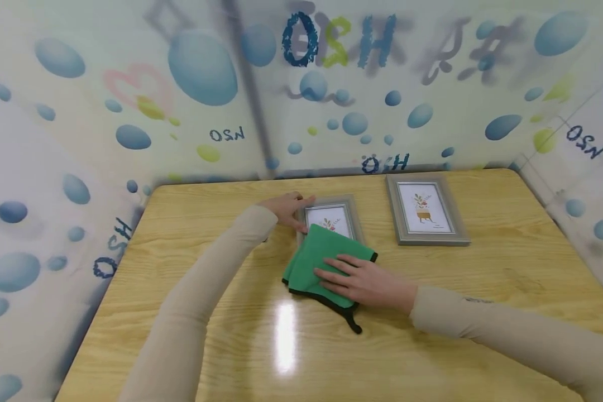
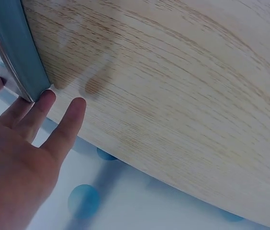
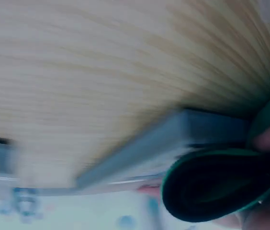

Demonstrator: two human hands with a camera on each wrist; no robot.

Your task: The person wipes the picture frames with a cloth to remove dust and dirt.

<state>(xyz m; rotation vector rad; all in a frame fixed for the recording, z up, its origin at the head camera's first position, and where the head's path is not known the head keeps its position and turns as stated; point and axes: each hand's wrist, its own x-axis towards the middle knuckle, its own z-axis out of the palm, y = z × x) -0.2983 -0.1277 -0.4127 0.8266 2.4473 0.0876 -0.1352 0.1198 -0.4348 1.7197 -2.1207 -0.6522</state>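
Note:
A grey picture frame (image 1: 355,219) with a plant print lies on the table, its lower part covered by a folded green cloth (image 1: 326,245) with dark edging and a loop. My left hand (image 1: 285,210) touches the frame's upper left corner, fingers extended and spread. In the left wrist view the fingertips (image 2: 44,98) meet the frame's side (image 2: 17,45). My right hand (image 1: 367,280) lies over the cloth, its fingers stretched across it. The right wrist view is blurred, but a fold of the cloth (image 3: 171,191) shows between the thumb and the fingers.
A second grey picture frame (image 1: 459,218) with a similar print lies to the right, near the back of the wooden table (image 1: 181,234). Behind the table rises a wall (image 1: 281,123) patterned with blue drops and lettering. Light reflects off the tabletop in front.

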